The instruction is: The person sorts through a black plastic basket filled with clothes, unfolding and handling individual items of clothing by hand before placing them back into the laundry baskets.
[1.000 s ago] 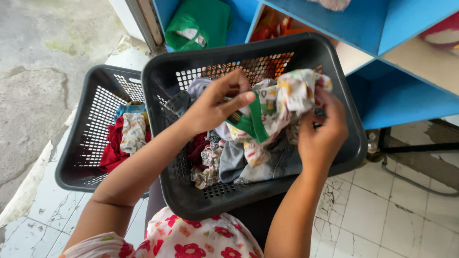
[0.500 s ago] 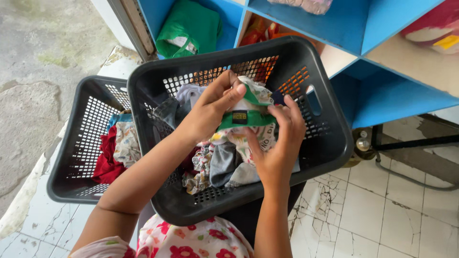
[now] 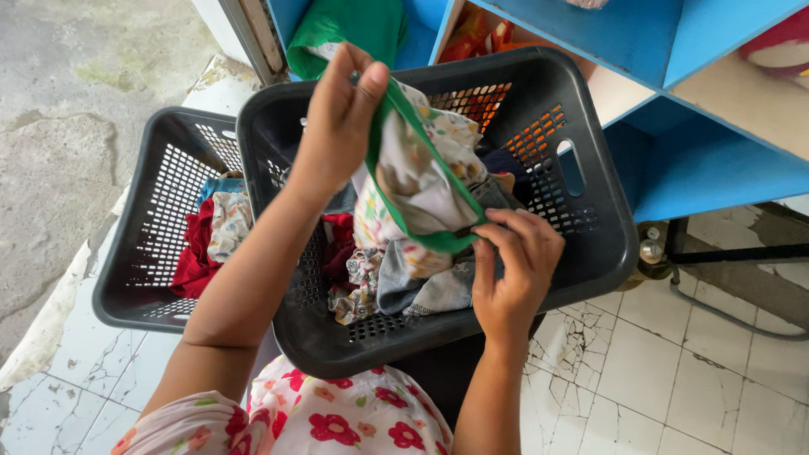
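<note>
The left hand [image 3: 337, 126] pinched the green waistband of the printed shorts [image 3: 417, 181] and held it high over the basket [image 3: 590, 253], while the right hand [image 3: 514, 270] gripped the band's lower end just above the heaped clothes [image 3: 396, 282].

We are looking at a cracked white tile floor [image 3: 674, 371] carrying a second dark basket [image 3: 156, 227], left of the big black basket [image 3: 590, 253]. Behind that big basket, a blue shelf unit [image 3: 708, 168] is holding a green cloth [image 3: 345, 29].
</note>
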